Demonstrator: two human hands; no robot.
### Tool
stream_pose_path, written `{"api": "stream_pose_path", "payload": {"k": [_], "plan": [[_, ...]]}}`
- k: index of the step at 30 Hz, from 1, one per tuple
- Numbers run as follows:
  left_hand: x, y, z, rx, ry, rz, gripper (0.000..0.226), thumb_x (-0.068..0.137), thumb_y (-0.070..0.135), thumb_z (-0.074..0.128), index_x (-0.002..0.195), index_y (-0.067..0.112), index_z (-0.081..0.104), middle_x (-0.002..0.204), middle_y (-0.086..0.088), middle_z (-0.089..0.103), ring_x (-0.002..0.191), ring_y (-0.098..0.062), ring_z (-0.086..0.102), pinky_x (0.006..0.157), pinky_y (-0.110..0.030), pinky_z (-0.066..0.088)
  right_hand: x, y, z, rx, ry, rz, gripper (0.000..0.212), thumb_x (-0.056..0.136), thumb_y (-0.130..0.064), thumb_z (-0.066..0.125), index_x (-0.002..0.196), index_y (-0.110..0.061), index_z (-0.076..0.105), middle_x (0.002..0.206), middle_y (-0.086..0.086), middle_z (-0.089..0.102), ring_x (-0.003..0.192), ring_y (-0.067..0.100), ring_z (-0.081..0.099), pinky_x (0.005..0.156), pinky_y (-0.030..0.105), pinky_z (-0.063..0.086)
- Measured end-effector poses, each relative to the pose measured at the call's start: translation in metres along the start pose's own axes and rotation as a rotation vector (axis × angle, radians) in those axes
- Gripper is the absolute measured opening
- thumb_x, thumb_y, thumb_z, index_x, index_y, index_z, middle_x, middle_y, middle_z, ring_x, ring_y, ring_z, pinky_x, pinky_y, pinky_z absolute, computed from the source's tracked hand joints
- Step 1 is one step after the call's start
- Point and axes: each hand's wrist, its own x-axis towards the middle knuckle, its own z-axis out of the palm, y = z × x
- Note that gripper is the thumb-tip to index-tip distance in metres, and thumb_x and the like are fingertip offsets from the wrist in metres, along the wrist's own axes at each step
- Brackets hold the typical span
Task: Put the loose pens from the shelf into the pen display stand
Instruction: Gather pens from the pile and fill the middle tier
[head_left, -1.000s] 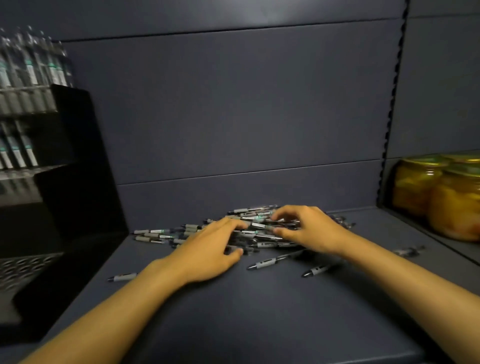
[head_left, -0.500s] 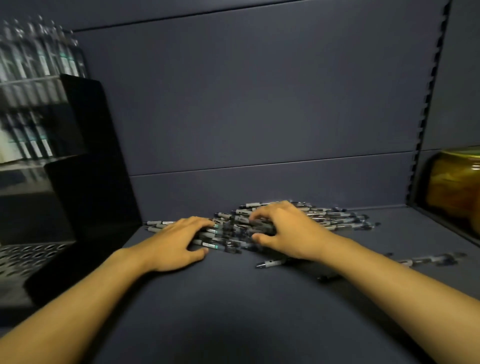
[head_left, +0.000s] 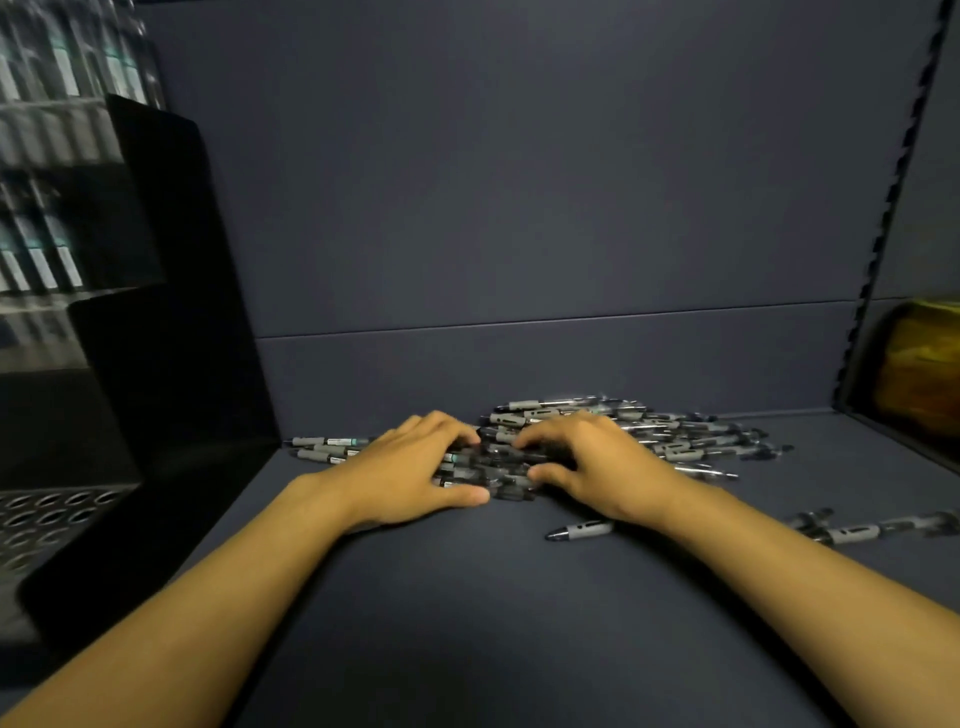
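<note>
Grey pens (head_left: 613, 441) half-hidden beneath left hand (head_left: 410, 467) and right hand (head_left: 597, 462), fingers curled round them.

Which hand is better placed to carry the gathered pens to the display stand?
Probably the left hand. It rests on the pen pile on the side nearer the display stand, which stands at the left. The right hand would have to cross over it.

display stand (head_left: 171, 312) walls left, jar (head_left: 919, 364) right

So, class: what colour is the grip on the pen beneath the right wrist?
Grey grip, head view.
</note>
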Motion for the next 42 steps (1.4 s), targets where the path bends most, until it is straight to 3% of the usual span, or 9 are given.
{"api": "stream_pose_path", "payload": {"k": [4,7,13,16,21,26,31,36,42], "plan": [[0.008,0.004,-0.001,0.03,-0.079,-0.029,0.077,0.082,0.07,0.055,0.142,0.029,0.033,0.126,0.006,0.041,0.125,-0.017,0.037,0.106,-0.035,0.036,0.003,0.003,-0.001,0.009,0.007,-0.002,0.029,0.096,-0.024,0.061,0.124,-0.029,0.067,0.119,-0.005,0.071,0.112,0.015,0.062,0.102,0.033,0.045],[0.008,0.009,0.002,0.016,-0.101,-0.024,0.077,0.084,0.068,0.052,0.144,0.024,0.033,0.132,0.002,0.042,0.123,-0.016,0.038,0.107,-0.033,0.034,0.002,0.005,-0.001,0.012,-0.007,-0.003,0.031,0.098,-0.027,0.057,0.128,-0.032,0.064,0.121,-0.006,0.07,0.115,0.014,0.061,0.103,0.032,0.044],[0.006,0.014,-0.001,0.022,-0.094,0.01,0.06,0.084,0.066,0.054,0.126,0.025,0.045,0.121,0.007,0.051,0.103,-0.009,0.042,0.09,-0.028,0.038,-0.002,0.002,-0.002,0.021,0.003,-0.017,0.034,0.097,-0.033,0.059,0.131,-0.031,0.062,0.13,-0.01,0.065,0.123,0.008,0.055,0.101,0.018,0.037],[0.004,0.017,-0.003,0.003,-0.088,0.012,0.057,0.084,0.064,0.058,0.125,0.025,0.048,0.125,0.008,0.056,0.109,-0.011,0.052,0.092,-0.03,0.044,-0.005,0.001,-0.004,0.012,-0.005,-0.03,0.035,0.097,-0.035,0.059,0.132,-0.029,0.062,0.13,-0.009,0.065,0.122,0.008,0.055,0.097,0.016,0.035],[0.001,0.017,-0.004,0.047,-0.055,0.034,0.055,0.082,0.067,0.057,0.119,0.028,0.047,0.122,0.009,0.058,0.102,-0.009,0.053,0.088,-0.03,0.046,-0.007,0.0,-0.006,0.016,0.004,-0.035,0.035,0.095,-0.04,0.061,0.129,-0.032,0.063,0.129,-0.014,0.064,0.122,0.006,0.052,0.099,0.017,0.035],[-0.004,0.016,-0.006,0.064,0.024,0.039,0.047,0.084,0.069,0.051,0.112,0.03,0.05,0.113,0.011,0.06,0.099,-0.011,0.058,0.089,-0.035,0.05,-0.01,-0.002,-0.007,0.08,0.1,-0.053,0.03,0.091,-0.04,0.067,0.12,-0.032,0.07,0.118,-0.015,0.07,0.109,0.003,0.06,0.087,0.007,0.036],[-0.01,0.023,-0.007,0.074,0.019,0.059,0.04,0.089,0.065,0.048,0.113,0.034,0.049,0.113,0.014,0.059,0.098,-0.008,0.057,0.085,-0.03,0.048,-0.012,-0.003,-0.007,0.089,0.072,-0.04,0.031,0.088,-0.042,0.07,0.118,-0.035,0.071,0.117,-0.017,0.07,0.11,0.002,0.06,0.097,0.02,0.044],[-0.009,0.034,-0.006,0.173,0.022,0.071,0.042,0.093,0.062,0.044,0.124,0.034,0.045,0.119,0.014,0.057,0.105,-0.012,0.057,0.084,-0.031,0.047,-0.013,-0.005,-0.008,0.114,0.04,-0.033,0.029,0.086,-0.038,0.074,0.115,-0.034,0.072,0.113,-0.015,0.072,0.105,0.002,0.064,0.096,0.022,0.048],[-0.009,0.033,-0.005,0.142,-0.008,0.053,0.045,0.093,0.063,0.042,0.124,0.032,0.047,0.121,0.01,0.056,0.111,-0.014,0.055,0.094,-0.039,0.049,-0.02,-0.009,-0.022,0.058,-0.063,-0.053,0.07,0.07,-0.062,0.076,0.133,-0.04,0.056,0.136,-0.021,0.057,0.125,-0.001,0.05,0.107,0.021,0.039]]}}
